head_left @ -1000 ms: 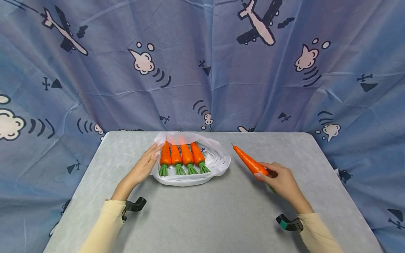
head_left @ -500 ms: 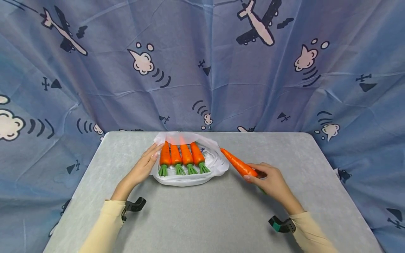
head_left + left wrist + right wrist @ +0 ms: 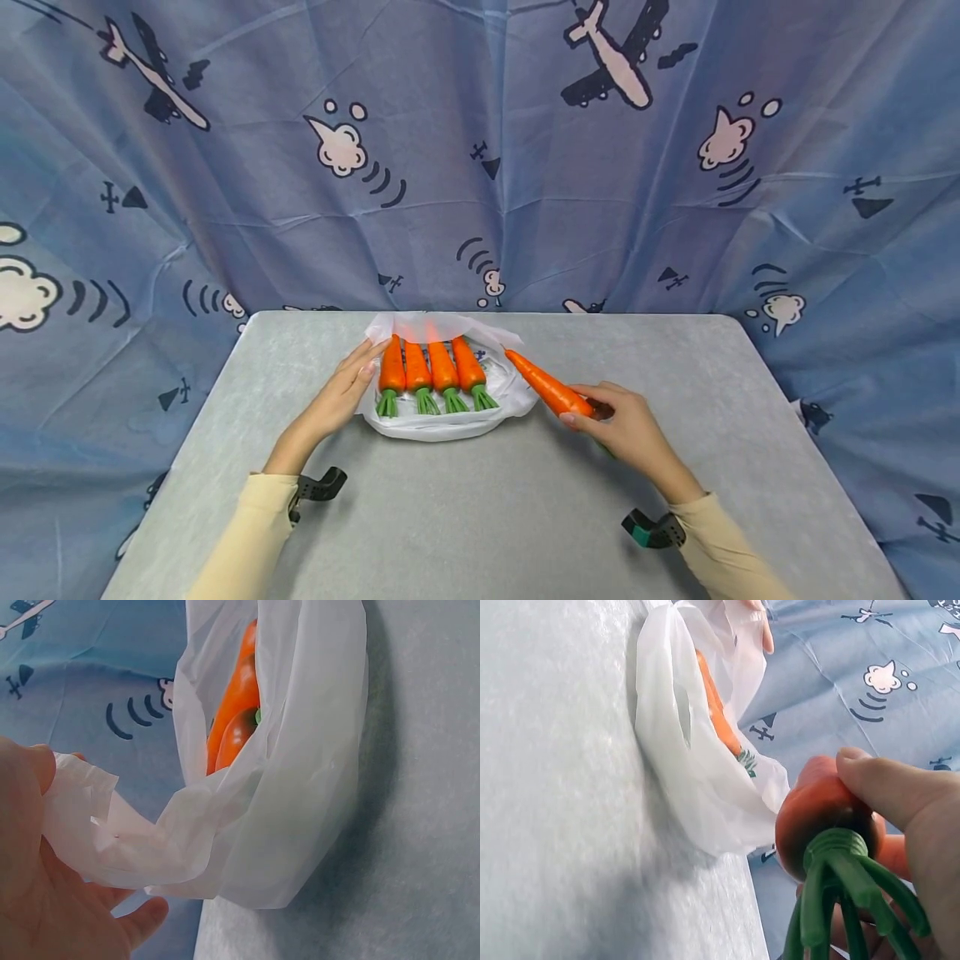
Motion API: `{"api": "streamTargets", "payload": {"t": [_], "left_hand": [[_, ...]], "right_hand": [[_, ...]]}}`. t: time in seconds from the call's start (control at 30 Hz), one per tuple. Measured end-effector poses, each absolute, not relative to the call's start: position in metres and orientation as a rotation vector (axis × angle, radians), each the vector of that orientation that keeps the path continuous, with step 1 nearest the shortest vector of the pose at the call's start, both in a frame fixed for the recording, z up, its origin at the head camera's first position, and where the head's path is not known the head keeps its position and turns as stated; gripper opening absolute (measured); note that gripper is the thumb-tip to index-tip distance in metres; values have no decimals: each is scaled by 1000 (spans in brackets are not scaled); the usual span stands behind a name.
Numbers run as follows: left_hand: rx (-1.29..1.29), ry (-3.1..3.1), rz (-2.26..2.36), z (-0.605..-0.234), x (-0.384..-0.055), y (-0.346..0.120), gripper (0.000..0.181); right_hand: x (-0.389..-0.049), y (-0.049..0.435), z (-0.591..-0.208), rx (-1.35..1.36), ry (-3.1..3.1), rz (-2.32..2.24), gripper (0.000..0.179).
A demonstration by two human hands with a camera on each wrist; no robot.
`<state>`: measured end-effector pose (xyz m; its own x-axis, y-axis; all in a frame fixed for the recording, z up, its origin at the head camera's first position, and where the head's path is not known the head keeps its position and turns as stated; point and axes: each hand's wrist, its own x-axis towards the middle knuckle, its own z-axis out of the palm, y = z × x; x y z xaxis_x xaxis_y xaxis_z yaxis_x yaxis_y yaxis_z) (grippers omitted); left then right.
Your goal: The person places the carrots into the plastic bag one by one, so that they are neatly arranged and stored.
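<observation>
In the head view, my right hand [image 3: 622,421] holds a carrot [image 3: 551,385] by its thick end, with the pointed tip over the right rim of a white plastic bag [image 3: 450,430]. The right wrist view has the green stalks of that carrot [image 3: 836,825] close up, thumb along one side. My left hand [image 3: 347,392] is at the bag's left edge; in the left wrist view its thumb and fingers pinch the bag's rim [image 3: 142,847]. Several carrots [image 3: 442,367] lie side by side inside the opened bag, green tops toward me.
A pale grey table [image 3: 480,517] carries the bag near its far edge. Behind it hangs a blue curtain [image 3: 450,167] printed with planes and clouds. A black band [image 3: 318,485] sits on the left wrist, another band [image 3: 654,531] on the right.
My right hand has moved left with the carrot, bringing its tip from beside the bag to over its right rim. The rim there has shifted slightly inward. My left hand has stayed put.
</observation>
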<state>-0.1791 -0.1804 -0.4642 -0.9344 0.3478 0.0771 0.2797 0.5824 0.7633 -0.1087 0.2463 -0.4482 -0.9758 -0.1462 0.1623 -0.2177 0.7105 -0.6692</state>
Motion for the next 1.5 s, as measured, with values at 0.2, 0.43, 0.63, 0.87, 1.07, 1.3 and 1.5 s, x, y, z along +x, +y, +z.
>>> {"api": "streamTargets", "payload": {"t": [0.2,0.43,0.63,0.87,1.07,1.3,1.5], "left_hand": [[546,2721,1290,-465,-180,-180,48],[552,2724,1290,-464,-179,-178,47],[548,2719,1290,-464,-180,-177,47],[546,2716,1300,-464,-180,-178,47],[556,2723,1287,-466,-180,-179,47],[572,2722,1302,-465,-179,-178,47],[578,2724,1305,-465,-180,-178,48]], "right_hand": [[-112,234,-446,307,-2817,1114,45],[-117,219,-444,288,-2836,1085,46],[-121,207,-441,222,-2904,1010,50],[-127,196,-440,179,-2950,975,52],[-133,186,-439,179,-2965,983,53],[-146,175,-436,187,-3011,964,55],[-158,165,-430,209,-3040,941,55]]}}
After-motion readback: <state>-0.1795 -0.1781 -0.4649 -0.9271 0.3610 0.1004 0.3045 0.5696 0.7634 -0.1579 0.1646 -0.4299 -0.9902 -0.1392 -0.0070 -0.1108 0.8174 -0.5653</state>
